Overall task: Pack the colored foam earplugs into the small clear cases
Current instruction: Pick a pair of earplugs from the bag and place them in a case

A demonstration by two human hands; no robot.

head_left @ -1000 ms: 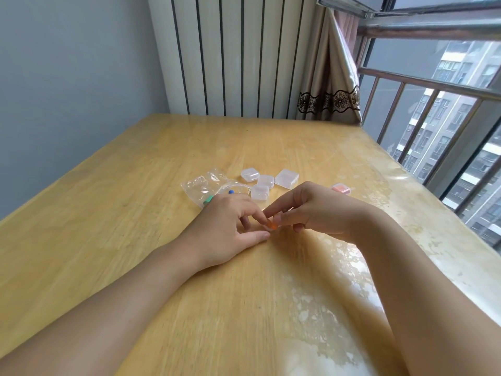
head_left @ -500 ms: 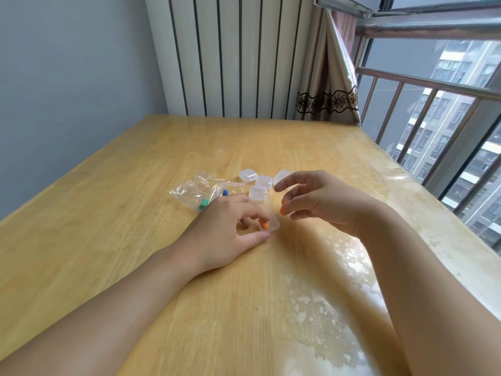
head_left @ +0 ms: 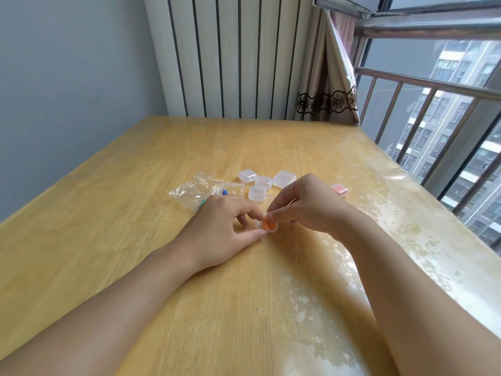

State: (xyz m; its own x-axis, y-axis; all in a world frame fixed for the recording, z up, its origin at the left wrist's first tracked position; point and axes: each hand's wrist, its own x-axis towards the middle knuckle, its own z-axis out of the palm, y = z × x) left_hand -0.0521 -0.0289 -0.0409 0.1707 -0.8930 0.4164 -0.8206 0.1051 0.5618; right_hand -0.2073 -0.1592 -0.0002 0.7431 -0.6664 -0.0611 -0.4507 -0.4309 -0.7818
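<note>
A small clear case (head_left: 273,228) lies open on the wooden table (head_left: 135,213) with orange earplugs (head_left: 267,225) in it. My left hand (head_left: 219,226) pinches the case's left edge between thumb and forefinger. My right hand (head_left: 306,203) has its fingertips on an orange earplug at the case's top. Several empty clear cases (head_left: 257,192) sit just behind the hands. A clear plastic bag (head_left: 200,192) to the left holds a blue earplug (head_left: 224,192) and a green one (head_left: 203,203), partly hidden by my left hand.
A shut case with pink earplugs (head_left: 339,189) lies behind my right wrist. A white radiator (head_left: 230,55) and a curtain (head_left: 328,85) stand behind the table's far edge. A railed window (head_left: 433,118) runs along the right side.
My right hand lifted away with an orange earplug, then came back down to the open case. My left hand has stayed on the case.
</note>
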